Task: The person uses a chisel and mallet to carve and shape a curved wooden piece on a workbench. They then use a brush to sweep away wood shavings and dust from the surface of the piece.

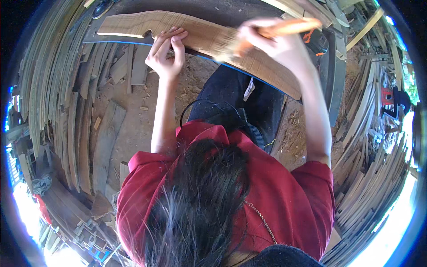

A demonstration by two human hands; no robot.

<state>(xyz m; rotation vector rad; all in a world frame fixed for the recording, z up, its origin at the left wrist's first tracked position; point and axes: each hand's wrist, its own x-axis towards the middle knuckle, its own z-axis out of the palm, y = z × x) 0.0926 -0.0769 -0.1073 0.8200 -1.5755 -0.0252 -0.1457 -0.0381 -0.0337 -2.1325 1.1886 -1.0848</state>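
A long, curved wooden board (pixel 202 35) with a small notch in its near edge lies across the dark work surface (pixel 242 6). Beside that notch, my left hand (pixel 167 55) grips the board's near edge, fingers on top. My right hand (pixel 278 46) is closed round a wooden-handled brush (pixel 291 27), its pale bristles down at the board's face right of the middle. Motion blurs the brush and the right hand, so the exact contact of the bristles is hard to make out.
An orange and black object (pixel 316 42) sits right of my right hand. Stacked planks (pixel 58 75) line the left side, and more strips of wood (pixel 373 191) are piled at right. Wood scraps (pixel 118 69) litter the dirt floor (pixel 135 129).
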